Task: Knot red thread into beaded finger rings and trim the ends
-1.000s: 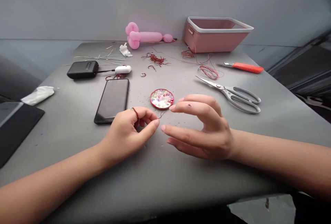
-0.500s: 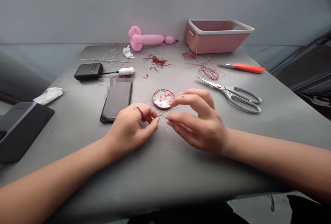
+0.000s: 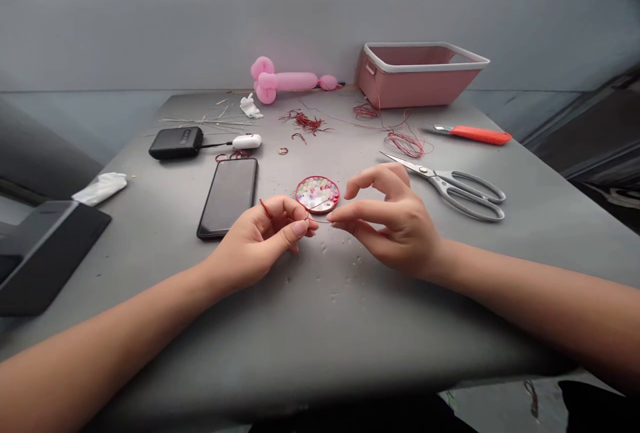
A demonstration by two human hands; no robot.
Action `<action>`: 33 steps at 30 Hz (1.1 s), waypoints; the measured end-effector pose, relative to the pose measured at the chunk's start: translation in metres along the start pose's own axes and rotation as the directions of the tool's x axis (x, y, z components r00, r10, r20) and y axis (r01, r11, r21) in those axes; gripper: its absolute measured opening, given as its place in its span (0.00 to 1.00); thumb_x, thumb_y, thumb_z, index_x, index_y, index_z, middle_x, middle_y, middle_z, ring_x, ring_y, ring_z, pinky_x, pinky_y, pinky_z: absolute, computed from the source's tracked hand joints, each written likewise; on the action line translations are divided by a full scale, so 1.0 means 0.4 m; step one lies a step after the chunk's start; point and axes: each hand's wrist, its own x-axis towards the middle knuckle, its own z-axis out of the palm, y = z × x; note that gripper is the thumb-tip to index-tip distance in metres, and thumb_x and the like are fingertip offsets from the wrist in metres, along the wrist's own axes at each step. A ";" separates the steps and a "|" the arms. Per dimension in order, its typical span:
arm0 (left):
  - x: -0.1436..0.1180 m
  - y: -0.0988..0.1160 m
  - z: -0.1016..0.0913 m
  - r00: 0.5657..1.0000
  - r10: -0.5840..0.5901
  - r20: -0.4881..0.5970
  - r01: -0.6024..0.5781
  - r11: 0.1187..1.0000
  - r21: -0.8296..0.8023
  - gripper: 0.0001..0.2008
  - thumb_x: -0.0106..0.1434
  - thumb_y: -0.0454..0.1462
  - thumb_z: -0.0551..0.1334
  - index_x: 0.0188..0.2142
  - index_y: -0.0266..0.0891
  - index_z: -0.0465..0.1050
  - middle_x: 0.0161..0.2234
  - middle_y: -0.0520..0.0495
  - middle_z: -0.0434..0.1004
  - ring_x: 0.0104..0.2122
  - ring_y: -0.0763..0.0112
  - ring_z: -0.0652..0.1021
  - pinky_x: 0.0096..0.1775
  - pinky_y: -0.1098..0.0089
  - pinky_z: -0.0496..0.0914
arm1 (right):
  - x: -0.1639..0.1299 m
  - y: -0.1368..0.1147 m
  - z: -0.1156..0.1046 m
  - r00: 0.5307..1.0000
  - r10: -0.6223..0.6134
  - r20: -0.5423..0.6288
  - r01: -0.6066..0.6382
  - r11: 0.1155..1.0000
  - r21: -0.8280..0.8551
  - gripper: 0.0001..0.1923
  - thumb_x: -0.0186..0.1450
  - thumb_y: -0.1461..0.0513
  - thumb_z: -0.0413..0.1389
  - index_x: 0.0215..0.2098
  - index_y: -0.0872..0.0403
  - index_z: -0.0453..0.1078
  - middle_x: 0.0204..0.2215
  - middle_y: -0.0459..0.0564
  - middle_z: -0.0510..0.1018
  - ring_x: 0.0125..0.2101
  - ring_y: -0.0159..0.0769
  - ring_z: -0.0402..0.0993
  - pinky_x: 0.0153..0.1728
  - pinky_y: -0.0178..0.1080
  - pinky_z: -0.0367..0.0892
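My left hand [image 3: 260,241] rests on the grey table [image 3: 320,326] and pinches a thin red thread [image 3: 265,208], which loops over its index finger. My right hand [image 3: 393,220] pinches the thread's other end between thumb and index finger, its remaining fingers spread. The two sets of fingertips almost touch. Just beyond them lies a round red-rimmed lid [image 3: 317,194] filled with small pastel beads.
A black phone [image 3: 229,196] lies left of the lid, grey scissors [image 3: 455,184] to the right. Farther back are a power bank [image 3: 176,142], red thread scraps [image 3: 405,143], an orange-handled tool [image 3: 475,134], a pink bin [image 3: 417,73] and a pink balloon [image 3: 287,81]. A dark device [image 3: 40,253] sits at left.
My right hand moved left and closed from open fingers to a pinch on the thread end next to my left fingertips. The view shifted slightly.
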 end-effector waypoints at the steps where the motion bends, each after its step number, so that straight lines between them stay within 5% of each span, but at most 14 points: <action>1: -0.001 -0.002 0.001 1.000 -0.009 -0.005 0.009 1.000 0.001 0.07 0.64 0.40 0.63 0.34 0.38 0.68 0.33 0.50 0.75 0.30 0.76 0.73 0.33 0.74 0.70 | 0.001 0.002 0.000 1.000 0.018 0.011 -0.018 1.000 0.007 0.08 0.64 0.67 0.59 0.31 0.49 0.77 0.35 0.49 0.73 0.39 0.38 0.65 0.44 0.45 0.63; 5: -0.005 -0.002 -0.001 1.000 -0.005 -0.022 0.006 0.998 0.059 0.07 0.65 0.39 0.62 0.35 0.38 0.68 0.29 0.51 0.75 0.28 0.77 0.73 0.32 0.75 0.70 | 0.003 0.009 -0.002 0.998 0.054 0.028 -0.054 0.999 0.000 0.06 0.65 0.65 0.60 0.32 0.50 0.78 0.36 0.51 0.74 0.39 0.38 0.65 0.44 0.45 0.64; 10: -0.016 0.006 -0.001 0.994 0.051 0.093 -0.072 0.970 0.232 0.05 0.64 0.37 0.61 0.33 0.37 0.70 0.28 0.51 0.76 0.28 0.75 0.74 0.33 0.74 0.70 | 0.007 0.020 -0.007 0.997 0.064 0.033 -0.062 0.997 -0.042 0.05 0.64 0.65 0.61 0.31 0.49 0.78 0.36 0.51 0.74 0.38 0.38 0.65 0.43 0.46 0.65; 15: -0.026 -0.003 0.010 0.944 0.256 0.208 -0.330 0.733 0.595 0.05 0.64 0.31 0.58 0.32 0.35 0.72 0.26 0.50 0.75 0.27 0.73 0.73 0.31 0.73 0.68 | 0.023 0.008 -0.029 0.987 0.084 0.135 -0.084 0.996 -0.005 0.04 0.63 0.65 0.62 0.30 0.51 0.77 0.37 0.50 0.75 0.41 0.40 0.66 0.46 0.47 0.65; 18: -0.029 -0.016 0.020 0.891 0.373 0.259 -0.442 0.584 0.680 0.08 0.64 0.29 0.55 0.33 0.34 0.72 0.29 0.46 0.77 0.31 0.69 0.75 0.36 0.70 0.69 | 0.032 -0.017 -0.049 0.973 0.083 0.214 -0.084 0.996 -0.002 0.04 0.64 0.64 0.61 0.31 0.51 0.75 0.38 0.50 0.75 0.43 0.41 0.67 0.48 0.48 0.65; 21: -0.025 -0.016 0.025 0.928 0.313 0.203 -0.361 0.622 0.695 0.08 0.65 0.32 0.55 0.32 0.34 0.72 0.29 0.46 0.76 0.31 0.68 0.74 0.37 0.67 0.69 | 0.030 -0.049 -0.063 0.980 0.007 0.201 0.002 0.999 -0.043 0.04 0.64 0.65 0.60 0.31 0.52 0.74 0.38 0.51 0.76 0.43 0.41 0.67 0.47 0.49 0.66; 23: -0.017 -0.008 0.023 0.988 0.137 0.076 -0.155 0.769 0.620 0.07 0.65 0.35 0.57 0.32 0.36 0.71 0.26 0.49 0.74 0.27 0.70 0.72 0.33 0.68 0.67 | 0.023 -0.067 -0.065 0.987 -0.089 0.132 0.105 0.988 -0.117 0.06 0.63 0.68 0.60 0.30 0.51 0.73 0.37 0.50 0.76 0.43 0.41 0.67 0.46 0.48 0.67; 25: -0.008 0.001 0.017 1.000 -0.029 0.002 0.026 0.925 0.380 0.08 0.64 0.40 0.60 0.32 0.36 0.70 0.27 0.50 0.74 0.27 0.72 0.72 0.32 0.70 0.67 | 0.016 -0.078 -0.065 0.975 -0.212 0.068 0.222 0.956 -0.194 0.09 0.62 0.70 0.60 0.31 0.49 0.73 0.38 0.48 0.76 0.43 0.41 0.67 0.43 0.46 0.67; 28: 0.002 0.007 0.003 0.989 -0.145 0.033 0.145 0.989 0.013 0.11 0.62 0.42 0.64 0.32 0.37 0.69 0.27 0.51 0.75 0.28 0.75 0.73 0.33 0.73 0.68 | 0.014 -0.076 -0.066 0.959 -0.282 -0.010 0.273 0.936 -0.220 0.11 0.61 0.71 0.60 0.32 0.47 0.74 0.38 0.47 0.76 0.42 0.40 0.67 0.41 0.45 0.66; 33: -0.001 0.013 -0.011 0.985 -0.095 0.142 0.114 0.984 -0.137 0.10 0.61 0.40 0.65 0.30 0.38 0.68 0.25 0.53 0.74 0.26 0.77 0.73 0.33 0.74 0.68 | 0.030 -0.030 -0.078 0.999 0.036 0.037 -0.035 0.999 -0.029 0.06 0.63 0.66 0.61 0.32 0.46 0.75 0.36 0.48 0.72 0.39 0.38 0.68 0.44 0.47 0.65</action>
